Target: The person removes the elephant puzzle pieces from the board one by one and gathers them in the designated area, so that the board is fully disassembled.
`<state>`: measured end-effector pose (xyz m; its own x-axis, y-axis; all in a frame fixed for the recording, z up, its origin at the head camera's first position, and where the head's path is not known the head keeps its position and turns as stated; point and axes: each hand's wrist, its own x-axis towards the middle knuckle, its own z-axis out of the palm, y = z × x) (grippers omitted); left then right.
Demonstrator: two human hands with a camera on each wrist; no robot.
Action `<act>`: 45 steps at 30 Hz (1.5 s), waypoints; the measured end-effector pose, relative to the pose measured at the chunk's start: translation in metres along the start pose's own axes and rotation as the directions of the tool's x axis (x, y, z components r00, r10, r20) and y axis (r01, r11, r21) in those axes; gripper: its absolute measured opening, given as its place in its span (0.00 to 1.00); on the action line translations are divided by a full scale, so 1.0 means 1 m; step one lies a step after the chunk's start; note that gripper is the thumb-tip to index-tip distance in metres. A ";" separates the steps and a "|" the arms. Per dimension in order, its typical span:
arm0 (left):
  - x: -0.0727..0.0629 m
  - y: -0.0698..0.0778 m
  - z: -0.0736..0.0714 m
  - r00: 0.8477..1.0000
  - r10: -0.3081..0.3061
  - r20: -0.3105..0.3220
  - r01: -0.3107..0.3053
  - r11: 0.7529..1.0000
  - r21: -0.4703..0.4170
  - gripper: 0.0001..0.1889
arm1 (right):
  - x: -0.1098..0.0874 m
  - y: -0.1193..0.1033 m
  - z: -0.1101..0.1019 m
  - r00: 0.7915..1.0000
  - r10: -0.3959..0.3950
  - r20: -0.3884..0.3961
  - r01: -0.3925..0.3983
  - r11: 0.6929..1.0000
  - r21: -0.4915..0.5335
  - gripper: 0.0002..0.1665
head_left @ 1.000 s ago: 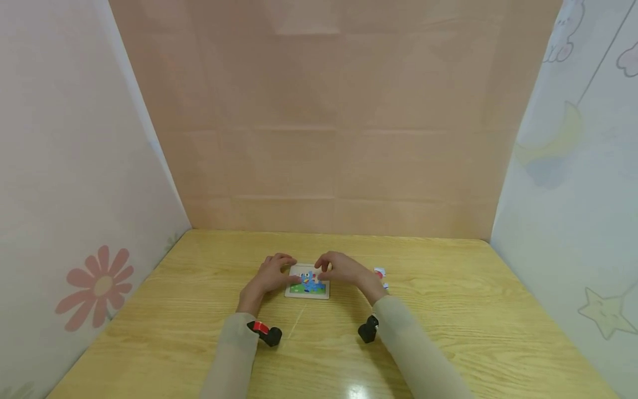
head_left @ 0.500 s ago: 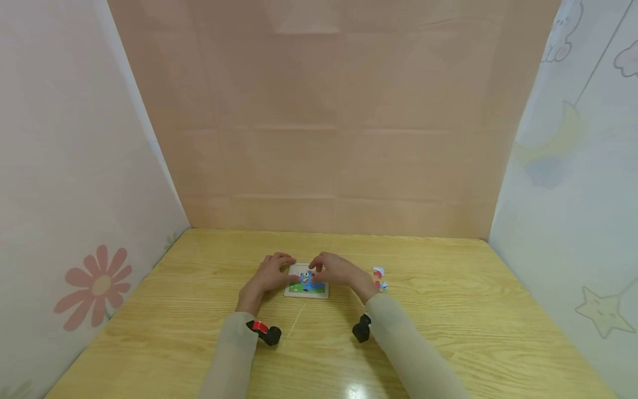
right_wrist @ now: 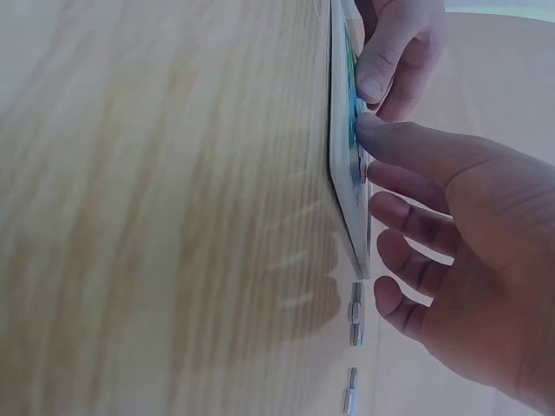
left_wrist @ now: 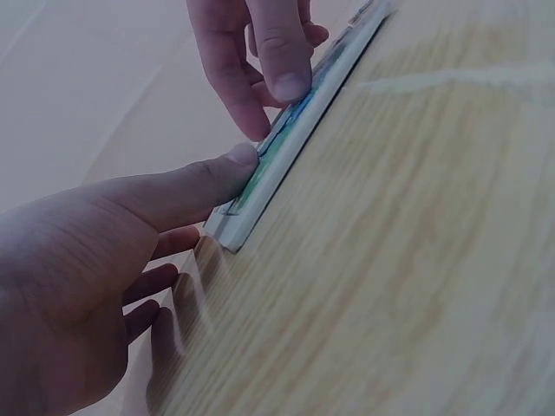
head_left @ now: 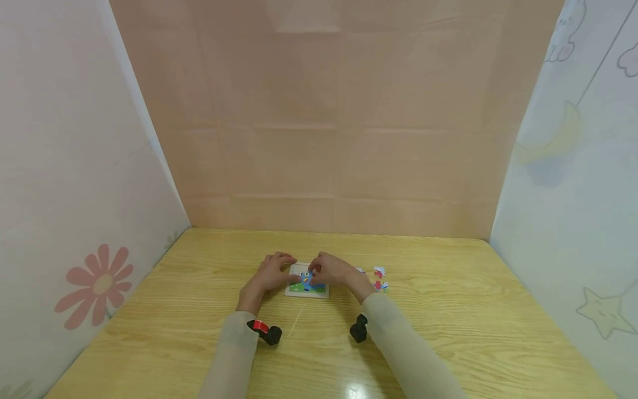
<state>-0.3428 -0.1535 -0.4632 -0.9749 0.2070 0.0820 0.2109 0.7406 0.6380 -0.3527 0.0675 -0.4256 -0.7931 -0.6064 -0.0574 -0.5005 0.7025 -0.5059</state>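
Note:
A small jigsaw puzzle board (head_left: 307, 295) with a pale frame lies on the table, showing a blue cartoon animal over green grass. At its left end, my left hand (head_left: 271, 274) holds it, thumb over the picture and fingers by the far corner. My right hand (head_left: 335, 270) reaches over the right half. Its thumb and index finger meet at the picture on a puzzle piece, mostly hidden by the fingertips. In the right wrist view, the right thumb (right_wrist: 408, 143) is close to the left hand (right_wrist: 403, 52). Part of the picture is covered by both hands.
Loose puzzle pieces (head_left: 379, 272) lie right of the board, with another piece (head_left: 381, 286) nearer and one partly behind the right wrist. The wooden table (head_left: 319, 343) ends at a brown back panel (head_left: 319, 138), with printed walls at both sides.
The right hand has shifted slightly left across the board, uncovering more of the loose pieces beside it. The left hand stays at the board's left end.

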 end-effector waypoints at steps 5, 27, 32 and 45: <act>-0.001 -0.002 0.001 1.000 0.017 0.003 -0.018 1.000 0.007 0.31 | 0.000 -0.003 0.000 1.000 0.003 0.001 -0.003 1.000 -0.011 0.21; -0.001 -0.002 0.004 1.000 -0.005 0.002 0.005 1.000 0.015 0.30 | 0.000 -0.001 0.004 1.000 0.009 -0.017 -0.009 1.000 0.001 0.19; 0.000 -0.002 0.005 1.000 0.005 0.002 -0.005 1.000 0.018 0.30 | -0.002 0.002 0.003 0.999 0.001 -0.046 -0.003 1.000 -0.029 0.20; 0.000 -0.002 0.001 1.000 0.009 -0.009 -0.009 1.000 0.017 0.31 | -0.017 0.008 -0.009 0.994 0.000 -0.106 0.004 0.999 0.037 0.21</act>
<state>-0.3433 -0.1537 -0.4653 -0.9736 0.2078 0.0944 0.2205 0.7492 0.6245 -0.3462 0.0868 -0.4204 -0.8253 -0.5637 0.0347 -0.4907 0.6854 -0.5380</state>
